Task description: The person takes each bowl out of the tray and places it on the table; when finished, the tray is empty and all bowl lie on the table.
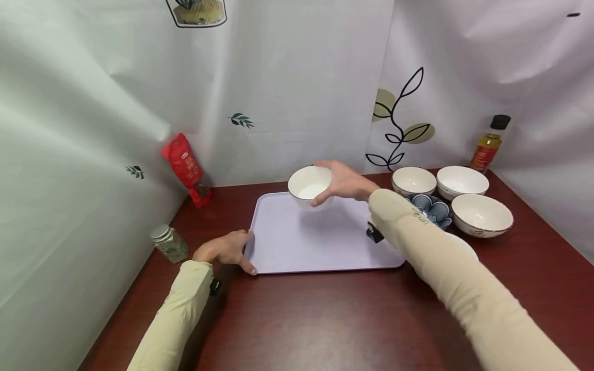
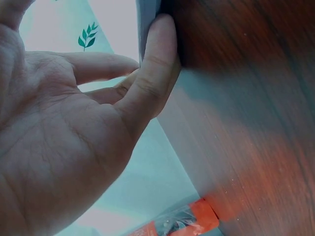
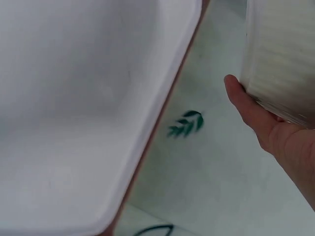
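Observation:
In the head view my right hand [image 1: 341, 181] holds a white bowl [image 1: 307, 181] with a dark rim, thumb on its near side and fingers toward the far rim. The bowl is upright, raised over the back of a pale lilac tray [image 1: 301, 242], and casts a shadow on it. From the right wrist view, the fingers [image 3: 246, 105] press against the bowl's outer wall [image 3: 283, 59]. At the tray's left edge my left hand [image 1: 227, 247] grips the rim, its thumb near the front corner. The left wrist view has the fingers [image 2: 152, 73] around that rim.
Several white bowls [image 1: 482, 214] and a blue patterned dish [image 1: 431, 210] stand on the right; my right forearm partly hides another white bowl [image 1: 464, 246]. An oil bottle [image 1: 487, 147] is behind them. A red packet [image 1: 187, 167] and a lidded jar [image 1: 170, 245] stand left, on the brown table [image 1: 315, 319].

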The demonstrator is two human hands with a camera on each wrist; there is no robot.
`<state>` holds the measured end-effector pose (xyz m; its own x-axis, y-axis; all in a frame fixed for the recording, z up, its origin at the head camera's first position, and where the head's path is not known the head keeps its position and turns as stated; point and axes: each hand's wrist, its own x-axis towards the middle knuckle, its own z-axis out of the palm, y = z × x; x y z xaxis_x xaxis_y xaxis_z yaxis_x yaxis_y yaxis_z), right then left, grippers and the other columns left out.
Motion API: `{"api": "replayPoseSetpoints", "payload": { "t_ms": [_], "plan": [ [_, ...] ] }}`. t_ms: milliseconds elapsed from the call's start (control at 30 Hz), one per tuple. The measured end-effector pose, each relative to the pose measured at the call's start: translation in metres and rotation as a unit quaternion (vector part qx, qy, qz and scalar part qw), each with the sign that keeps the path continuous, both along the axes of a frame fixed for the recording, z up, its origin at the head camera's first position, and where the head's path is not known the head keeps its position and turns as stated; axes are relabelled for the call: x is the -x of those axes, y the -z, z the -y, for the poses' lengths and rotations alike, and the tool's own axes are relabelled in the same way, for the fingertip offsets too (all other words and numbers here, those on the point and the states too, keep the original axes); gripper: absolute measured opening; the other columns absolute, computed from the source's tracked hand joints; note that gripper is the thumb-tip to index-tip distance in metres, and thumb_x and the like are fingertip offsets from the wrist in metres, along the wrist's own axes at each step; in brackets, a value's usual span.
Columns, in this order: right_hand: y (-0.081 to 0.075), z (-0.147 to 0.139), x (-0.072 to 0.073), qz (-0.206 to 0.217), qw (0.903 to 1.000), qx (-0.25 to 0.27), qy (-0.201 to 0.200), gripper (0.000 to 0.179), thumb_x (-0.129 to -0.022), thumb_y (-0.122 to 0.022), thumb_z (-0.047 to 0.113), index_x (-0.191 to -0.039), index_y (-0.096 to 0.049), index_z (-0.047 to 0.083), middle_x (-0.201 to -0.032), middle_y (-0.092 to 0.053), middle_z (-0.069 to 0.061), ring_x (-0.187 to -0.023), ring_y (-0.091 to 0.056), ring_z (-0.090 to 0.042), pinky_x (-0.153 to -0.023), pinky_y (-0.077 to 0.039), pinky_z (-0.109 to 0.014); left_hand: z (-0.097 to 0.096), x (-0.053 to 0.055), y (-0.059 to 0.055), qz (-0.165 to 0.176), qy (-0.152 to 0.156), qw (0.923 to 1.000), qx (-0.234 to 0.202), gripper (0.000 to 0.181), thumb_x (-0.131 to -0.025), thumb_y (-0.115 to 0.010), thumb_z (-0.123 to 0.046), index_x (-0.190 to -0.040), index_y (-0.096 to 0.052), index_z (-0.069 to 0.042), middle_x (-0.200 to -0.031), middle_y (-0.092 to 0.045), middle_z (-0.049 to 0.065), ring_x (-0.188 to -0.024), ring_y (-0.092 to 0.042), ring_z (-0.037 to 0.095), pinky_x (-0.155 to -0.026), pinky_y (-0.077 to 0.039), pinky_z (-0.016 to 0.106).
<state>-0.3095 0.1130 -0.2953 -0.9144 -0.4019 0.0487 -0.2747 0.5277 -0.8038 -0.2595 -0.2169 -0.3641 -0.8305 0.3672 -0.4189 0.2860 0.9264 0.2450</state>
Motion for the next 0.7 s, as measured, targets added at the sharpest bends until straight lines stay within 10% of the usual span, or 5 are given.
{"api": "replayPoseSetpoints", "payload": {
  "t_ms": [700],
  "plan": [
    [-0.02, -0.127, -0.097, -0.166, 0.9769, -0.133, 0.022, 0.113, -0.049, -0.099, 0.038, -0.148, -0.048, 0.02, -0.137, -0.056, -0.008, -0.115, -0.053, -0.021, -0.089, -0.045, -0.037, -0.001, -0.003, 0.0, 0.004, -0.012, 0.9999, 0.003, 0.113, -0.07, -0.091, -0.04, -0.154, -0.03, 0.004, -0.157, -0.036, 0.027, -0.149, -0.031, 0.041, -0.12, -0.03, 0.056]
  ]
}}
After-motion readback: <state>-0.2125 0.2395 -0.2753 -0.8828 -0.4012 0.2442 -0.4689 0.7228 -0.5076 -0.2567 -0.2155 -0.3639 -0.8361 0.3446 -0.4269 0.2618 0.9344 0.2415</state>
